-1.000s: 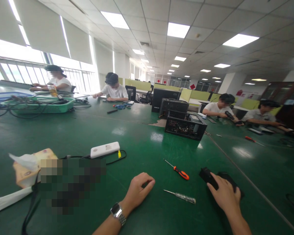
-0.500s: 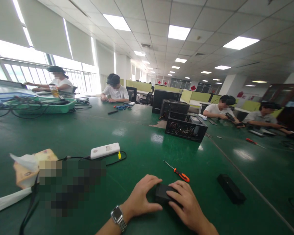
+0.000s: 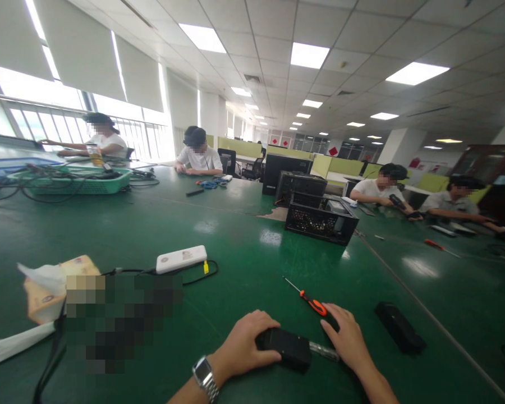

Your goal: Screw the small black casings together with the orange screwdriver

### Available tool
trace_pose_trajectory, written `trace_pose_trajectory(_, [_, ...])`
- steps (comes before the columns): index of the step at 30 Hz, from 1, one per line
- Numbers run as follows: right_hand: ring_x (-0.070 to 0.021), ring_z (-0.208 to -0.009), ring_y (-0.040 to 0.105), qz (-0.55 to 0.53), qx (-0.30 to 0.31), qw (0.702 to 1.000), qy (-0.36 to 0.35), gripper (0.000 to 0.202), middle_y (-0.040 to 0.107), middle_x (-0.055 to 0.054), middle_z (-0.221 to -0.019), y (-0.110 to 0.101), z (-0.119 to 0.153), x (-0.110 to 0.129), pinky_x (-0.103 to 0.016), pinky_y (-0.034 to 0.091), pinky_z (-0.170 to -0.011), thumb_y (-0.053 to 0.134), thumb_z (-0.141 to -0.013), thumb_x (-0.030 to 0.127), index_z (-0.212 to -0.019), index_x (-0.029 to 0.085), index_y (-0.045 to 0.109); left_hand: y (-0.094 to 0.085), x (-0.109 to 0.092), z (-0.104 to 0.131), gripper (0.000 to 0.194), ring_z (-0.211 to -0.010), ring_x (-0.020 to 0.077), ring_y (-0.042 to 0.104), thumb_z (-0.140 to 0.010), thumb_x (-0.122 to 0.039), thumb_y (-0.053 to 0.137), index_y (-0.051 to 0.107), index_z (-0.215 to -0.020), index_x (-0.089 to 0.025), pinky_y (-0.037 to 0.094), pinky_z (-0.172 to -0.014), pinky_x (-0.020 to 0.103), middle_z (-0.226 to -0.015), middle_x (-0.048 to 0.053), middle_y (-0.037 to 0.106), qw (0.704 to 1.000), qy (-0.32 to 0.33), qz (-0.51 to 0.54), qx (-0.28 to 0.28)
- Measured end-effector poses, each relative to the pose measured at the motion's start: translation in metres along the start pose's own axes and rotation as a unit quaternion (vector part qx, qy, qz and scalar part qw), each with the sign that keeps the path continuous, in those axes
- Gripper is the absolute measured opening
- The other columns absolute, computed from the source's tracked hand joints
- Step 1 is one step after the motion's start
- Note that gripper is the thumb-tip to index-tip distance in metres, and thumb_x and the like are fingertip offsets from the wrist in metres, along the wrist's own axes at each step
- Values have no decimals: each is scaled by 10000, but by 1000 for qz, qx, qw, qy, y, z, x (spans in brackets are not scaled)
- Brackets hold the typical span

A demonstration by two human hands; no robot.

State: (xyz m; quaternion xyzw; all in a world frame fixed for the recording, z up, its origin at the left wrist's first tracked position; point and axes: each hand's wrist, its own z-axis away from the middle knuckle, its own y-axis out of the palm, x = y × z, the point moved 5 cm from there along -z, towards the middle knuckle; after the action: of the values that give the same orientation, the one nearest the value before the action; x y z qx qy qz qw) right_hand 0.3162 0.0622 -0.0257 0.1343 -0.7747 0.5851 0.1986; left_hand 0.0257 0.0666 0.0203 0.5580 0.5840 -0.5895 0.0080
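My left hand [image 3: 252,342], with a metal-banded watch at the wrist, is closed around the left end of a black rectangular block [image 3: 292,349] low over the green table. A shiny, ribbed silvery piece [image 3: 324,351] extends from the block's right end toward my right hand [image 3: 349,342]. That hand has its thumb and fingers apart. Its fingertips are beside the handle end of an orange-and-black screwdriver [image 3: 315,306]; whether they touch it I cannot tell. The screwdriver lies with its shaft pointing away to the left.
Another black block [image 3: 399,328] lies to the right. Ahead stands an open black computer case [image 3: 320,221]. On the left are a white power bank [image 3: 180,259] with a cable, a tissue pack [image 3: 46,297] and a green basket [image 3: 79,182] of cables. Several people sit around the table.
My right hand has left the black block and moved right, beside the screwdriver handle. My left hand has closed on the block, whose silvery piece now shows.
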Motion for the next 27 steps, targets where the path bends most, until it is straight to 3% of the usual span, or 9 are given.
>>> trace_pose_trajectory(4, [-337, -1090, 544, -121, -48, 991, 41, 372, 677, -84, -1107, -5, -7, 6, -490, 381, -972, 673, -693, 486, -967, 244, 743, 2, 0, 0, 421, -930, 222, 596, -725, -381, 763, 634, -1099, -237, 451, -855, 319, -1027, 32, 666, 1000, -18, 10, 2])
trace_pose_trajectory(7, [-327, -995, 583, -275, -108, 953, 70, 338, 712, -78, -954, -12, -10, 7, -477, 401, -953, 740, -613, 507, -806, 230, 751, 2, -1, 0, 404, -913, 221, 597, -705, -324, 769, 639, -1077, -235, 457, -836, 317, -1001, 29, 664, 1000, -21, 13, -8])
trace_pose_trajectory(9, [-292, -929, 618, -333, -143, 928, 86, 398, 714, -82, -924, -17, -9, 4, -437, 457, -899, 679, -674, 559, -841, 201, 728, -4, -3, 0, 365, -888, 216, 595, -678, -258, 770, 645, -1019, -220, 466, -805, 304, -960, 29, 653, 999, -13, 17, -43])
trace_pose_trajectory(12, [-230, -751, 649, -403, -185, 890, 107, 484, 704, -75, -856, -25, 0, -1, -379, 532, -726, 533, -790, 606, -946, 168, 672, -21, -2, 1, 322, -889, 211, 589, -686, -166, 721, 617, -989, -197, 474, -805, 305, -958, 42, 624, 989, -4, 22, -148])
trace_pose_trajectory(14, [-194, -646, 633, -491, -180, 845, 112, 457, 694, -51, -773, -27, 8, 4, -338, 534, -624, 575, -795, 574, -981, 164, 652, -32, 2, 2, 313, -896, 209, 589, -717, -143, 685, 597, -1013, -191, 481, -810, 313, -973, 50, 610, 978, 0, 20, -206])
trace_pose_trajectory(17, [-179, -635, 628, -586, -145, 790, 109, 419, 700, -44, -747, -26, 19, 21, -297, 521, -572, 702, -758, 481, -1026, 164, 649, -38, 6, 2, 320, -885, 207, 595, -727, -140, 684, 597, -1031, -193, 492, -792, 316, -974, 50, 604, 975, 15, 7, -223])
trace_pose_trajectory(22, [-181, -635, 632, -575, -152, 799, 89, 414, 712, -55, -752, -26, 27, 44, -292, 518, -557, 717, -762, 455, -1048, 160, 661, -35, 4, 2, 345, -887, 212, 599, -718, -150, 703, 597, -1045, -190, 508, -784, 329, -979, 60, 605, 978, 35, -7, -206])
trace_pose_trajectory(27, [-167, -618, 617, -562, -169, 806, 73, 398, 706, -45, -721, -28, 28, 41, -284, 510, -568, 694, -789, 450, -1065, 168, 643, -34, 1, 2, 329, -868, 211, 604, -722, -161, 699, 604, -1035, -194, 520, -770, 334, -965, 62, 612, 978, 42, -17, -202])
